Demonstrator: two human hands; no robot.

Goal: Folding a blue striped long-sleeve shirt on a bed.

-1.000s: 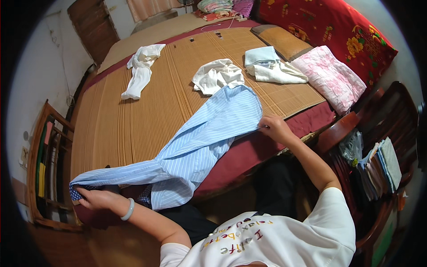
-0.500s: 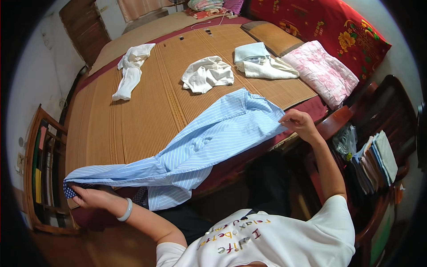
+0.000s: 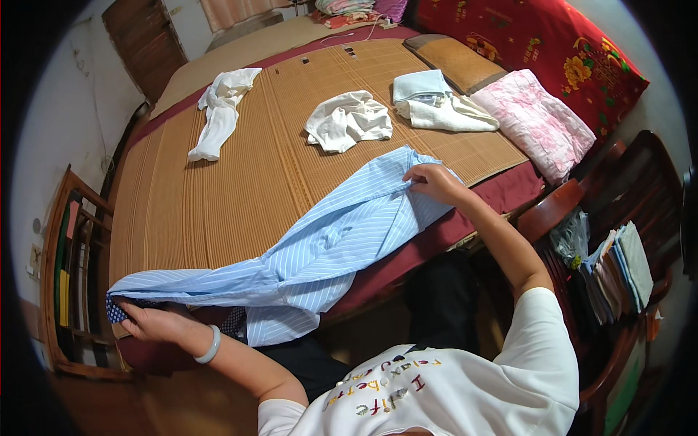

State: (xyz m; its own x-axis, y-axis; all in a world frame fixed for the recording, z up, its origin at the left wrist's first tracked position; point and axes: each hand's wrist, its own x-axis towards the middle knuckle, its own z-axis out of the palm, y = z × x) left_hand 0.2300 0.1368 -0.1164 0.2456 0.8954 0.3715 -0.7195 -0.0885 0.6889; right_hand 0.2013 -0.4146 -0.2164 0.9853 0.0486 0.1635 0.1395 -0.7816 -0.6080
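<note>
The bed (image 3: 218, 211), covered with a woven bamboo mat, carries everything under inspection; a red floral bedcover (image 3: 552, 36) lies bunched along its far right end, with a pink folded quilt (image 3: 542, 120) and a tan pillow (image 3: 454, 62) below it. Stretched diagonally across the near edge of the bed is a blue striped shirt (image 3: 334, 232), pulled long between both hands, apparently so it lies flat and straight on the mat. The right hand (image 3: 432, 182) is closed on the shirt's upper end near the near right corner of the bed, fingers pinching the cloth. The left hand (image 3: 149, 320) is clamped on the shirt's lower end at the near left corner, where a dark dotted lining shows; a pale bangle (image 3: 209, 347) sits on that wrist. Farther up the mat lie a white crumpled garment (image 3: 347, 120) at mid-bed, a pale folded pile (image 3: 436, 105) just right of it, and a white twisted garment (image 3: 218, 109) toward the far left edge, all well apart from the shirt. Part of the shirt hangs over the near edge and is hidden; the left fingertips are covered by cloth. A wooden chair (image 3: 618, 218) at right holds stacked fabrics, detail unclear
</note>
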